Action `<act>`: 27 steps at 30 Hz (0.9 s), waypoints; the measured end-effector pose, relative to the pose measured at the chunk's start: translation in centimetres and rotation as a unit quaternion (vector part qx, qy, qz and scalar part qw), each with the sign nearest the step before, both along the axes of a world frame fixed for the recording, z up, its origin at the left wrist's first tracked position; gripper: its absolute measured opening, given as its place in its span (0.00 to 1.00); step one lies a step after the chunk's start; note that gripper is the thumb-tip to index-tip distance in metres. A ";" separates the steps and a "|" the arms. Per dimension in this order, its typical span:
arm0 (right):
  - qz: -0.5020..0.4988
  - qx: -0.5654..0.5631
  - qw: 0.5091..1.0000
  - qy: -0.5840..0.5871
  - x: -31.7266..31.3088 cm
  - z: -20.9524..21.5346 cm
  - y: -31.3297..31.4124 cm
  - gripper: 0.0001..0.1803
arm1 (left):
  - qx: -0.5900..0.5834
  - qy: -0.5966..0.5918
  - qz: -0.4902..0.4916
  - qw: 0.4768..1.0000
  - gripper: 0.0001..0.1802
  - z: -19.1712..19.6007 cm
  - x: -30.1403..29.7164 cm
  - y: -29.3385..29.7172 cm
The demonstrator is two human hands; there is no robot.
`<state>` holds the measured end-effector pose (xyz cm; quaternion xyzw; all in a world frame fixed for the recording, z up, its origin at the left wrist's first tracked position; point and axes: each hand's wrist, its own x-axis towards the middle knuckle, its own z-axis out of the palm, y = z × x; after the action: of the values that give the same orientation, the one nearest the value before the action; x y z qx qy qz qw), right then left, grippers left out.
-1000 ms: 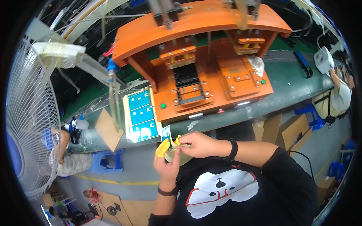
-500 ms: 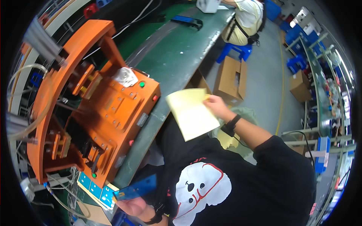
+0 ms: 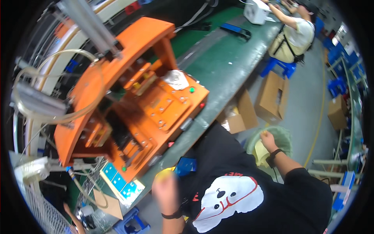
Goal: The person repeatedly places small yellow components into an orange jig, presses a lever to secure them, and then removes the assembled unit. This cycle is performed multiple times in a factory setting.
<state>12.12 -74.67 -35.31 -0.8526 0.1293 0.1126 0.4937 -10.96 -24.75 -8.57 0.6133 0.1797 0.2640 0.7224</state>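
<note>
My left hand (image 3: 165, 193), smeared by motion, is at the table's near edge with a flat blue panel (image 3: 185, 167) at its fingers. Something yellow shows by its fingertips, too blurred to name. Over a bin lined with a pale green bag (image 3: 286, 138), my right hand (image 3: 268, 142) has its fingers curled, with a small yellow patch at the tips. I see no sheet in its grip. Pale yellow paper (image 3: 260, 153) lies in the bin just below this hand.
An orange press machine (image 3: 156, 35) stands on the green table (image 3: 218, 78), with blue panels on a sheet (image 3: 120, 183) beside it. Cardboard boxes (image 3: 271, 95) stand on the floor. Another person (image 3: 294, 43) sits on a blue stool (image 3: 280, 67) at the far end.
My right hand has moved right and down to the bin, and the pale yellow sheet is out of its grip. My left hand has come up with the blue panel. The view has shifted left.
</note>
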 end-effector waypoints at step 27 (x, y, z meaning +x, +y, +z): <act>0.376 0.371 0.782 -0.332 7.6 40.0 31.7 0.10 | 0.393 0.174 0.015 0.903 0.20 8.0 4.3 19.3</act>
<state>19.70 -42.95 4.68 -0.5692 -0.4249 0.0386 0.7028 -6.68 -5.47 -0.59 0.8809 0.1935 0.2132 0.3757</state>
